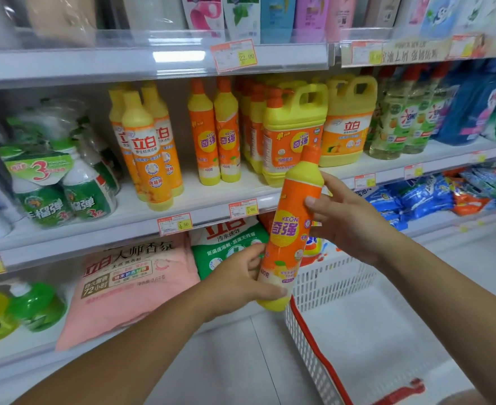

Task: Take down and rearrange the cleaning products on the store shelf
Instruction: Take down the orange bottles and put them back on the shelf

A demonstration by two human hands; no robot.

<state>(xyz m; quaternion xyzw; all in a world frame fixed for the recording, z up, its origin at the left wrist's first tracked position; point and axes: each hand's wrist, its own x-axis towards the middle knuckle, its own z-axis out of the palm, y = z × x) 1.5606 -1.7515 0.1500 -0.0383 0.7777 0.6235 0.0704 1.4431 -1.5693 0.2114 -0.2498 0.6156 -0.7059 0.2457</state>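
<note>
Several tall yellow bottles (147, 147) stand toward the left of the middle shelf (95, 238), the front one close to its front edge. Just to their right, two orange bottles (214, 133) of the kind I am holding stand side by side. Below that edge, my left hand (241, 279) has its fingers curled round the yellow base of the orange dish-soap bottle (290, 229), thumb across the front. The bottle is off the shelf, in the air before its front edge, leaning with its orange cap up and to the right. My right hand (349, 223) takes it at mid-body, thumb pressed on the label side and fingers reaching behind the shoulder; how firmly those hidden fingers close I cannot tell. Beneath it sits the white basket (343, 276), one corner under the bottle's base. I judge the risk lies in the handover. The plastic is smooth and the hold slanted, so if one hand lets go before the other is firm, the bottle could slide and drop onto the basket rim or the floor. Setting it back carelessly could also tip the two bottles standing near the edge.
</note>
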